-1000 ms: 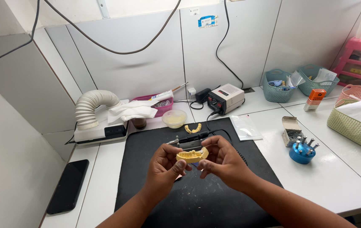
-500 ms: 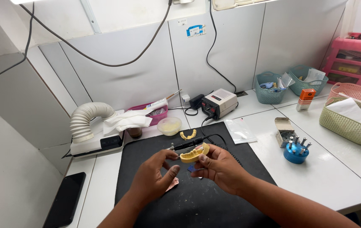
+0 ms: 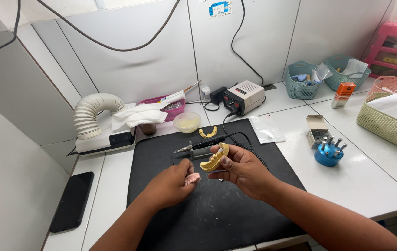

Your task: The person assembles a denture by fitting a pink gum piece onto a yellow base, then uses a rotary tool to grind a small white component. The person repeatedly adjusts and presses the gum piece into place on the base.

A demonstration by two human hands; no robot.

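My right hand (image 3: 242,169) holds a yellow dental arch model (image 3: 214,159) above the black work mat (image 3: 207,218), thumb pressed on its upper end. My left hand (image 3: 170,186) is closed around a small pink piece (image 3: 192,179), just left of the model and apart from it. Behind both hands a black rotary handpiece (image 3: 203,146) rests on a small stand, its tip pointing left. A second yellow arch model (image 3: 207,133) lies on the mat beyond it.
A grey control box (image 3: 244,97) stands at the back with cables. At left are a white suction hose unit (image 3: 98,123) and a black phone (image 3: 73,201). A blue bur holder (image 3: 328,152), small box (image 3: 317,130), plastic bag (image 3: 266,128) and baskets (image 3: 386,121) sit right.
The hands have come apart: my left hand has pulled the pink piece down and left off the yellow model, which my right hand now holds alone. The view shifted slightly.
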